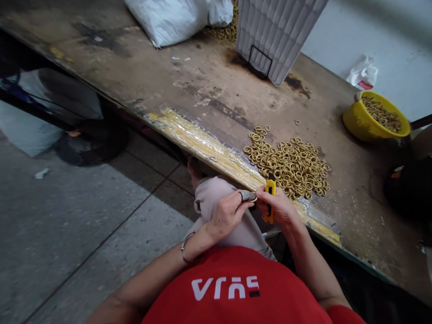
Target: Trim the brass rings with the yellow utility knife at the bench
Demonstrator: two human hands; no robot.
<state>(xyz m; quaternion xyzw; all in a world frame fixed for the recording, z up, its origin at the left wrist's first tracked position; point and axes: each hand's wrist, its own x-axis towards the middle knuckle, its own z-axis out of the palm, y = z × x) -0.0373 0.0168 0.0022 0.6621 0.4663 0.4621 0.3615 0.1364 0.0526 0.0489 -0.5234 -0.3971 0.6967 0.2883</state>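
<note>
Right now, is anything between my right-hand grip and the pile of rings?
Only the yellow cutter held in your right-hand grip, its dark end overlapping the pile of rings in view; nothing else visible stands between.

White block lettering (225, 288) across chest of red shirt (243, 270): stylised, wording not reliably legible. Red marking (365, 84) on white plastic packaging (361, 69) by wall (398, 63): too small to read.
</note>
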